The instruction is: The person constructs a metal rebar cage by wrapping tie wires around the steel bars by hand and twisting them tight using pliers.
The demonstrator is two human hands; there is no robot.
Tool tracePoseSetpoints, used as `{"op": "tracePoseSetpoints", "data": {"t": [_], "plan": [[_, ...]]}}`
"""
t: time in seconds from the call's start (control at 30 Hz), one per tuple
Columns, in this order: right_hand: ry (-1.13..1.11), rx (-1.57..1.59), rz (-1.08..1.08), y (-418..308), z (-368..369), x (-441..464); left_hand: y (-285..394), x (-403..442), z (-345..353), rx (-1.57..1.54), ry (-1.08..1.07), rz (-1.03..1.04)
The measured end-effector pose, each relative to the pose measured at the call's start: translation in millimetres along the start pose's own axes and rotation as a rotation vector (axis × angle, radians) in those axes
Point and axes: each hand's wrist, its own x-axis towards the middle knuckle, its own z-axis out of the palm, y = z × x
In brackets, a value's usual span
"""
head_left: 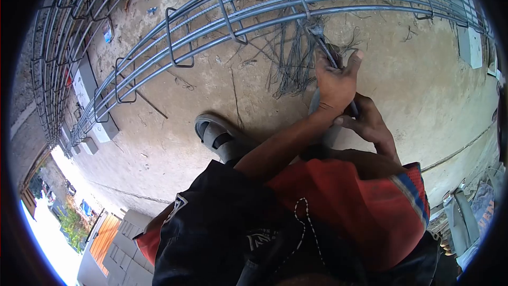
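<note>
A long rebar cage point(254, 11) with bent stirrups point(227, 13) curves across the upper view. What look like steel tying pincers point(327, 47) point up at it, their head at the lower bar beside a stirrup. My left hand point(337, 82) is wrapped around the handles below the head, thumb stretched along the top. Lower down, my right hand point(370, 122) closes around the handle ends, its fingers partly hidden by my left wrist. A loose bundle of thin tie wire point(291, 71) lies on the concrete just left of my hands. Whatever is in the jaws is too small to tell.
Another rebar cage point(53, 63) stands at the far left. Pale blocks point(470, 47) support the cage ends. My sandalled foot point(214, 135) is on the concrete floor point(180, 106). Grey blocks point(124, 249) are stacked at lower left; sacks point(463, 217) lie at right.
</note>
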Motion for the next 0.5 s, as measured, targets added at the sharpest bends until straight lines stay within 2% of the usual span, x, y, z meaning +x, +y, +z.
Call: {"op": "tracePoseSetpoints", "data": {"t": [0.07, 0.1, 0.13, 0.2, 0.23, 0.27, 0.33, 0.37, 0.43, 0.5], "plan": [[-0.208, 0.459, 0.190, 15.5, -1.9, 6.4, 12.7, -2.5, -20.8, -0.182, -0.162, -0.078], [-0.394, 0.839, 0.165, 30.2, 1.8, 9.2, 19.9, -3.2, -30.0, -0.269, -0.233, -0.120], [-0.579, 1.214, 0.125, 47.4, 6.6, 15.7, 26.4, 1.2, -32.6, -0.406, -0.289, -0.312], [-0.715, 1.525, 0.072, 56.5, 10.4, 21.4, 33.0, 11.8, -32.6, -0.684, -0.397, -0.702], [-0.665, 1.464, 0.068, 55.2, 12.1, 22.6, 31.5, 15.6, -33.4, -0.668, -0.359, -0.781], [-0.614, 1.403, 0.065, 52.9, 12.8, 22.9, 30.8, 15.2, -33.7, -0.629, -0.345, -0.758], [-0.266, 1.031, 0.136, 39.3, 8.7, 12.7, 32.8, 14.0, -33.6, -0.553, -0.318, -0.710], [-0.097, 0.833, 0.160, 33.6, 6.6, 10.1, 25.7, 15.3, -29.8, -0.445, -0.295, -0.602], [0.181, 0.483, 0.076, 32.7, 7.6, 9.9, 10.0, 14.5, -17.3, -0.233, -0.230, -0.391], [0.441, 0.122, -0.018, 31.6, 6.3, 11.6, 7.4, 10.4, -7.9, -0.413, -0.203, -0.369]]}}
